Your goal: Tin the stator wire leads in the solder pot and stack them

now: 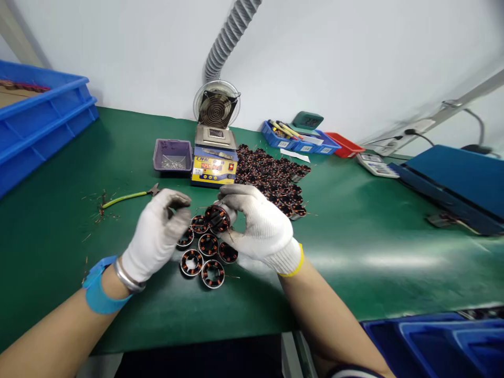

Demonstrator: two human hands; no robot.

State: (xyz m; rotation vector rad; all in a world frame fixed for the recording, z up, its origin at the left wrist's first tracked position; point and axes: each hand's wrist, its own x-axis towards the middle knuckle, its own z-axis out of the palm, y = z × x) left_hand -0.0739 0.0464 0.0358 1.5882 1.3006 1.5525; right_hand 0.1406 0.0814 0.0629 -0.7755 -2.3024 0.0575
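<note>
My right hand (260, 220), in a white knitted glove, grips a wound motor stator (219, 218) with its open end tilted towards me. Loosely curled beside it is my left hand (159, 231), also gloved; a gap shows between thumb and fingers, and nothing is visible in them. Several more stators, one of them a ring with copper windings (213, 274), stand on the green table (129, 320) just below both hands. Thin wire ends stick out from some of these. Side cutters (129, 198) with a green handle lie left of my left hand.
Behind my hands stands a solder pot (213, 170) with a lit display, below a fan and hose (230, 39). A purple bin (172, 157) of thin offcuts sits left of it. Many stators (271, 178) fill the right side. Blue trays (277, 137) line the wall.
</note>
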